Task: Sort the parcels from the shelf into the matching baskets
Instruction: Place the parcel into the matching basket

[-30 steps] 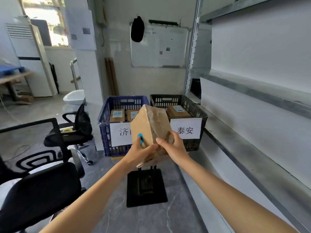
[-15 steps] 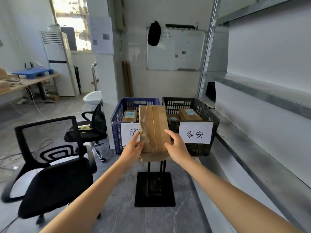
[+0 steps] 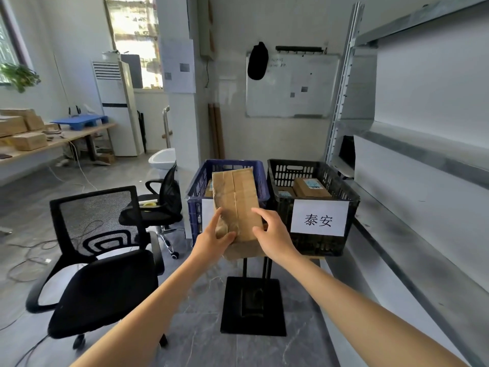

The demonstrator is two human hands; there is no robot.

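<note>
Parcel (image 3: 236, 200), near end gripped by curled fingers (image 3: 260, 213) of left hand (image 3: 211, 242) and right hand (image 3: 276, 238).

2 black office chairs at left: near chair (image 3: 105, 263), far chair (image 3: 165, 202) behind it. Whiteboard (image 3: 291, 86) on back wall, dark cap (image 3: 257, 60) hanging over its top-left corner. White floor AC unit (image 3: 116, 107) by window. Black stand base (image 3: 252, 305) on floor, centre.

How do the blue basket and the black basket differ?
The blue basket stands on the left; the black basket stands on the right, beside the shelf. The blue basket's label is mostly hidden behind the held parcel; the black basket's label shows fully, reading 泰安. Both are slotted plastic crates with a white paper label in front.
</note>
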